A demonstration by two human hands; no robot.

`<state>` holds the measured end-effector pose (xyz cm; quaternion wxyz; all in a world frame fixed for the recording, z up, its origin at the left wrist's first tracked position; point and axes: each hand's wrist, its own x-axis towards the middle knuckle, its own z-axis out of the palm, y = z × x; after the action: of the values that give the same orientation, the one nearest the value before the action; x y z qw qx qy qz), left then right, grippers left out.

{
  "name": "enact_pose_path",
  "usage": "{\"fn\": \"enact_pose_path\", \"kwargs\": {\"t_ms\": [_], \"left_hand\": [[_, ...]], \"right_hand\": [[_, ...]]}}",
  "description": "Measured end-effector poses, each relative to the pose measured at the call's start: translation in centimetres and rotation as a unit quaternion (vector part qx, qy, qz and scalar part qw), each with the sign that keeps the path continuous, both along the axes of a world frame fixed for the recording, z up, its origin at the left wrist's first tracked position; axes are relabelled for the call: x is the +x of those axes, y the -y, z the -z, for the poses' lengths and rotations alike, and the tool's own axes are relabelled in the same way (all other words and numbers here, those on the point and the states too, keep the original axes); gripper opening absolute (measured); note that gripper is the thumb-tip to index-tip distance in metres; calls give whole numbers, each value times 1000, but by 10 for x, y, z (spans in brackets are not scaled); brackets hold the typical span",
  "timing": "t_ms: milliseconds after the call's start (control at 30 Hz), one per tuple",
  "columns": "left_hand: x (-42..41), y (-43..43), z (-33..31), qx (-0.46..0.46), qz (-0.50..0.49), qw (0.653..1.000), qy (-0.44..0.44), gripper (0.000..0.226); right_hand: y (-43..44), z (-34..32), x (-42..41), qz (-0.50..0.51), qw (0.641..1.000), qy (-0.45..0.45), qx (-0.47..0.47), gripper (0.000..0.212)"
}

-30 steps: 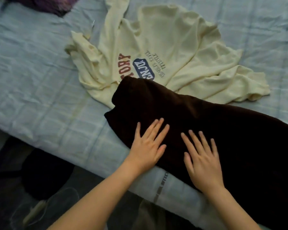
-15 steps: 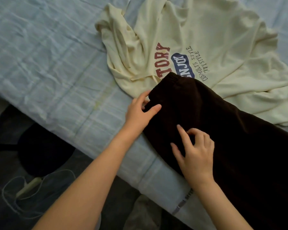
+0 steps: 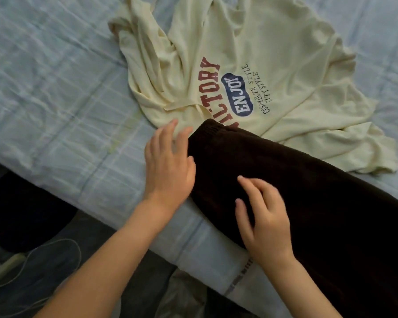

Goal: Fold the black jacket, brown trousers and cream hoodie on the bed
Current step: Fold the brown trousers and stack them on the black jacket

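Since flat-palm smoothing 1 s ago, left hand (image 3: 168,166) shifted to trousers' (image 3: 296,203) waistband edge, fingers spread, gripping nothing; right hand (image 3: 265,223) loosely curled, empty atop — fold prob. next; hoodie (image 3: 274,65) unfolded beyond.

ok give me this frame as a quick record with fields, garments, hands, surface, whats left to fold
surface: bed with a pale blue checked cover
brown trousers: laid flat along the near edge, waistband end overlapping the hoodie
cream hoodie: crumpled and unfolded, print facing up
black jacket: not in view
left hand: open, at the trousers' left edge, blurred
right hand: fingers curled, resting on the trousers; a grip cannot be told
left to fold: hoodie clearly; trousers look only partly done
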<state>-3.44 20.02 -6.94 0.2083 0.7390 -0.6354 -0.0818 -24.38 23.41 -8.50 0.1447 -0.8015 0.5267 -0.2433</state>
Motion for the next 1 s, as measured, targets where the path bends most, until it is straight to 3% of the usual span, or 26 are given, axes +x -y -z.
{"fn": "enact_pose_path", "kwargs": {"t_ms": [67, 133, 233, 333, 467, 567, 633, 700, 800, 933, 1000], "left_hand": [[-23, 12, -3, -84, 155, 982, 69, 56], [-41, 27, 1, -49, 225, 965, 122, 56], [-39, 43, 37, 70, 249, 949, 179, 60], [-33, 50, 69, 89, 250, 951, 159, 62], [-37, 55, 59, 92, 261, 952, 127, 61], [-20, 39, 42, 50, 233, 971, 23, 59], [-4, 16, 41, 40, 116, 990, -72, 61], [4, -8, 45, 81, -39, 977, -196, 66], [3, -21, 49, 110, -187, 906, -364, 66], [-2, -9, 44, 111, -268, 800, -525, 54], [-4, -6, 36, 110, -272, 745, -599, 38]], "right_hand": [[18, 0, 1, 79, 996, -16, -34, 48], [32, 8, 4, 135, 988, -69, -1, 55], [35, 39, 4, 132, 978, -157, 45, 60], [41, 69, -3, 127, 974, -180, 50, 61], [42, 65, -3, 121, 975, -180, 56, 60], [25, 54, -13, 118, 975, -180, 54, 60], [15, 53, -21, 119, 974, -181, 66, 60], [13, 55, -26, 116, 974, -178, 78, 61], [17, 58, -27, 113, 975, -171, 86, 62], [17, 53, -25, 110, 976, -157, 100, 61], [18, 39, -20, 111, 976, -141, 123, 60]]}}
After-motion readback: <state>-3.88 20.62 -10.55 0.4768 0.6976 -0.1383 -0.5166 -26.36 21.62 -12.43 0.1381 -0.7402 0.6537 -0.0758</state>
